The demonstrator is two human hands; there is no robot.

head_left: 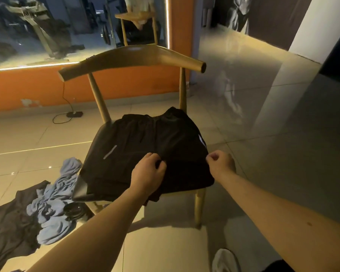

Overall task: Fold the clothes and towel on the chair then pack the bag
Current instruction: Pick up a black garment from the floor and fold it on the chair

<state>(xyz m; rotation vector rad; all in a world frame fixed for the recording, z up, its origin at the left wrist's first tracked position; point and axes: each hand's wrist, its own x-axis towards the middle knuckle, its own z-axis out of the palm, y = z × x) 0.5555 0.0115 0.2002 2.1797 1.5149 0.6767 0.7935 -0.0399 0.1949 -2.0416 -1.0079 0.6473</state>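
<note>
1. A pair of black shorts [145,138] lies spread flat over the seat of a wooden chair [130,57], waistband toward the curved backrest and hems toward the person.
2. The left hand [147,171] sits on the near middle of the shorts, its fingers curled and pinching a fold of the fabric.
3. The right hand [221,163] is at the right edge of the shorts, thumb and fingers closed on the cloth at the hem corner.
4. A short grey reflective stripe [110,152] runs slantwise on the left leg. A white mark [201,141] shows at the right side seam; its shape is too foreshortened to read as a brand or words.
5. On the tiled floor to the left of the chair, a light blue towel [53,195] lies crumpled, partly over a dark grey garment [6,228].
6. Behind the chair an orange wall carries a mirror [47,26], and a black power strip [74,114] lies on the floor below it.
</note>
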